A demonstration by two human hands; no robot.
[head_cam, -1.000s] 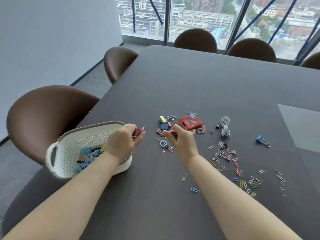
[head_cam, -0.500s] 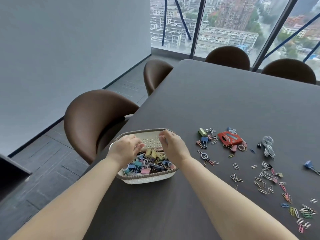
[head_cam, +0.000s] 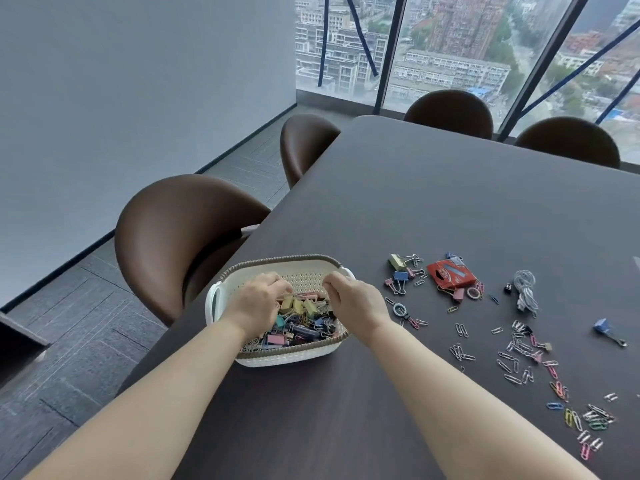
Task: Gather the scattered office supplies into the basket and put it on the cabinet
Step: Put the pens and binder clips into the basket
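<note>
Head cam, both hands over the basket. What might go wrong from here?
1. The basket sits right at the left edge of the table; a nudge from the left hand or right hand may tip it off.
2. Binder clips are heaped near its rim; carrying may spill some.
3. Paper clips lie scattered flat and wide; some may get missed.

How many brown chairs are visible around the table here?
4. Near-left chair and second left chair stand along the table's left side; far-end left chair and far-end right chair at its far end. Others may be out of frame.
</note>
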